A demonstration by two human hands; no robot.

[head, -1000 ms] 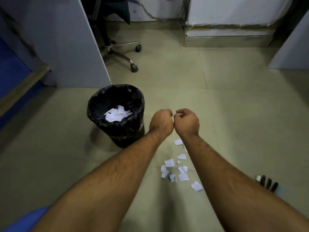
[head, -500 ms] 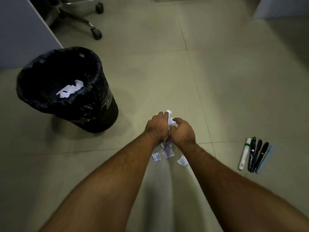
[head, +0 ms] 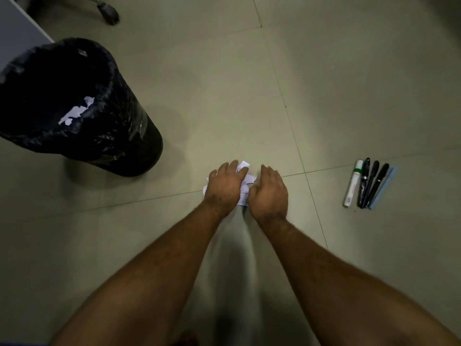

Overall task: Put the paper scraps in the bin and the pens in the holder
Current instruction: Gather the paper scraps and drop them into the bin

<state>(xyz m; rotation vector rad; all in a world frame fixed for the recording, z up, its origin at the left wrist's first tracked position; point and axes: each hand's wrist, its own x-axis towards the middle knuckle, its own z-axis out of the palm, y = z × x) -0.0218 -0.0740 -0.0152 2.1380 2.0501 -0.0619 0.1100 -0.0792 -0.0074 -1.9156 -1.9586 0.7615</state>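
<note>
Half a second ago the two hands were bunched together with scraps between them; now the left hand [head: 225, 184] and right hand [head: 269, 192] lie spread, palms down, over the small white paper scraps [head: 245, 179] on the pale tiled floor [head: 224, 96], raking them together, nothing yet held. The black bag-lined bin [head: 82, 108], some paper already inside, stands to the left; the row of dark pens and a white marker [head: 369, 186] lies untouched to the right.

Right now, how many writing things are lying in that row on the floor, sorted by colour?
White marker with green band: 1
Black pens: 3
Light blue pen: 1
Total: 5
</note>
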